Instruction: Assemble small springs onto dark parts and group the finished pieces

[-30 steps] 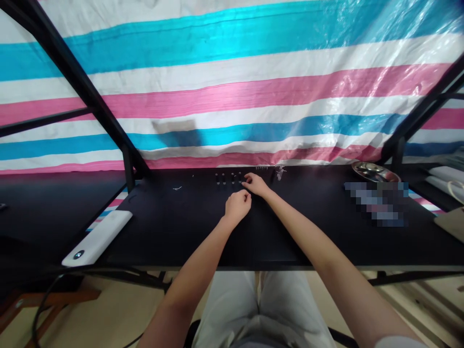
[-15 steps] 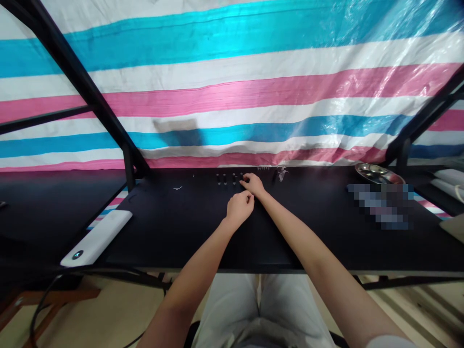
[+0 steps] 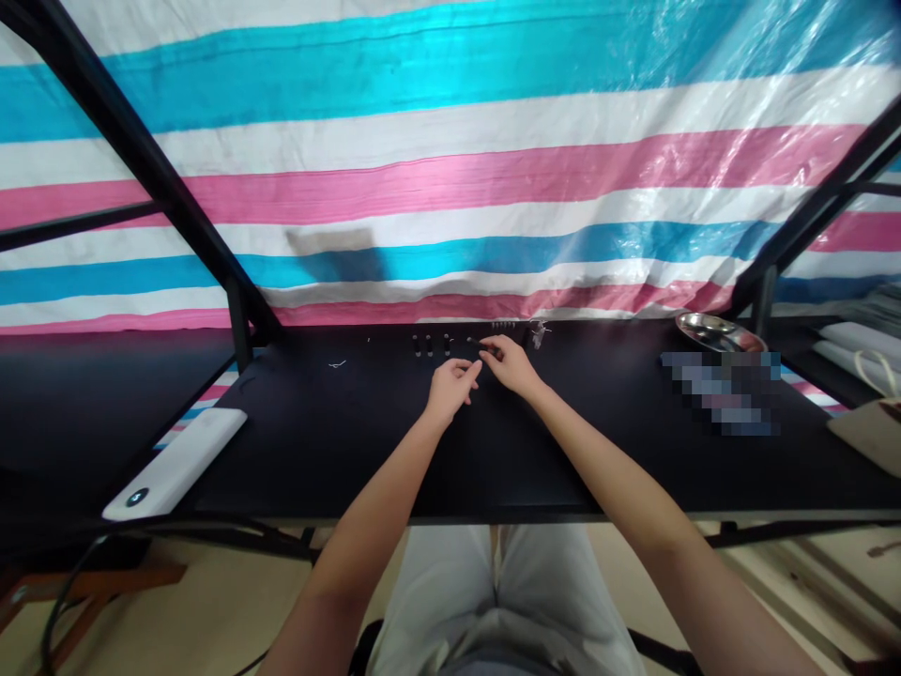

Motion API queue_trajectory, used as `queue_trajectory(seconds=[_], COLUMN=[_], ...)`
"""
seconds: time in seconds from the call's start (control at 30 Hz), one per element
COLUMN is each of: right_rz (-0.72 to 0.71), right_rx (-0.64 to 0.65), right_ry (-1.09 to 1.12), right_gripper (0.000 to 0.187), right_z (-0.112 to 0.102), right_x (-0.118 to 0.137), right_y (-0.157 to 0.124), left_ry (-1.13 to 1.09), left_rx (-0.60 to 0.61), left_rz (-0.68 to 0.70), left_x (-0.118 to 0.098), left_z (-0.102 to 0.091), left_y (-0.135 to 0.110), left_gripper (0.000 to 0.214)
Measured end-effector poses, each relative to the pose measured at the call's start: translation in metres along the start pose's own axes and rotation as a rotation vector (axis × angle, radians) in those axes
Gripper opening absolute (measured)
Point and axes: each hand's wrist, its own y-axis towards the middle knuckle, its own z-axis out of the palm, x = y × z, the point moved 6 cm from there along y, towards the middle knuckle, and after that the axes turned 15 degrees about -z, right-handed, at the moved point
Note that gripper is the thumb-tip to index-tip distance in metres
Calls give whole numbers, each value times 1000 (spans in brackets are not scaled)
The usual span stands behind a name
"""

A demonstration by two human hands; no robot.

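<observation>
My right hand is over the back middle of the black table, its thumb and fingers closed on a small dark cylinder that lies tilted, its far end poking out to the left. Just left and nearer to me, my left hand has its fingers loosely bent and apart; nothing shows between them. Its fingertips come close to the right hand's. Several inches left of the held piece, three similar dark cylinders with pale ends stand in a row.
At the table's back edge are a row of tiny pale pieces and a clear crumpled bit. Thin white strands lie left. A shiny metal dish is at right, a white device at left. A striped sheet hangs behind.
The fourth dark cylinder has left its upright place in the row and is tilted in my right hand. My left hand's fingers have loosened, and the hands have drawn slightly apart. The view shifted a little.
</observation>
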Motion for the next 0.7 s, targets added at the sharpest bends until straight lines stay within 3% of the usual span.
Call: queue_trajectory(seconds=[0.1, 0.23, 0.57, 0.7], right_rz=[-78, -115, 25, 58], right_rx=[52, 62, -186, -180], right_ry=[36, 35, 163, 79], right_gripper=[24, 26, 33, 38], right_z=[-11, -22, -29, -32], right_x=[20, 34, 45, 48], right_y=[-12, -26, -43, -45], left_ry=[-162, -220, -246, -240], left_rx=[111, 240, 309, 336], left_rz=[-28, 59, 261, 274], left_x=[-2, -7, -18, -19], left_z=[3, 12, 14, 15], left_y=[0, -5, -16, -18], left_gripper=[36, 30, 33, 32])
